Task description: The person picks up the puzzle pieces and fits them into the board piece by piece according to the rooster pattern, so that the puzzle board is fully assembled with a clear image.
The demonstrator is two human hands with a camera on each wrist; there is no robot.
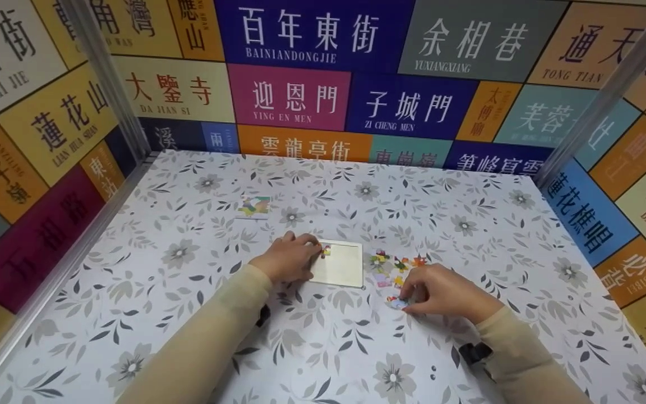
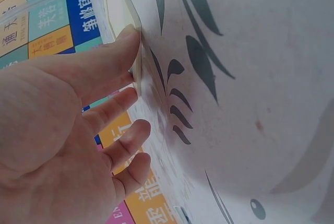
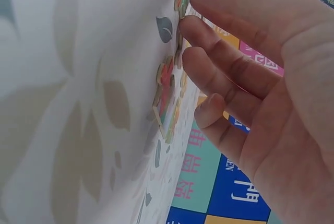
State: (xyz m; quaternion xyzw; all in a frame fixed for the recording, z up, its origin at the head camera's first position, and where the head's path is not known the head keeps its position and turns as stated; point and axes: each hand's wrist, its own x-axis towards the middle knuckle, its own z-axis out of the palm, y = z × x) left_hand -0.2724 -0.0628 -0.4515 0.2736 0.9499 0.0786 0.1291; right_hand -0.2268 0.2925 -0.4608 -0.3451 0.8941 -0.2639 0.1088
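A shallow pale puzzle tray (image 1: 344, 269) lies mid-table, with a small colourful jigsaw piece (image 1: 326, 252) in its upper left corner. My left hand (image 1: 291, 259) holds the tray by its left side; in the left wrist view the thumb (image 2: 128, 38) presses on its rim. Right of the tray, several loose jigsaw pieces (image 1: 382, 279) lie in a cluster. My right hand (image 1: 451, 293) pinches a bluish jigsaw piece (image 1: 395, 302) at the near end of them, between thumb and index finger. In the right wrist view a red-patterned jigsaw piece (image 3: 166, 85) lies beside the curled fingers.
A small colourful picture square (image 1: 254, 206) lies farther back on the left of the table. The table (image 1: 199, 348) wears a white cloth with grey flowers and leaves. Panels with large printed characters (image 1: 295, 33) stand at its back and sides.
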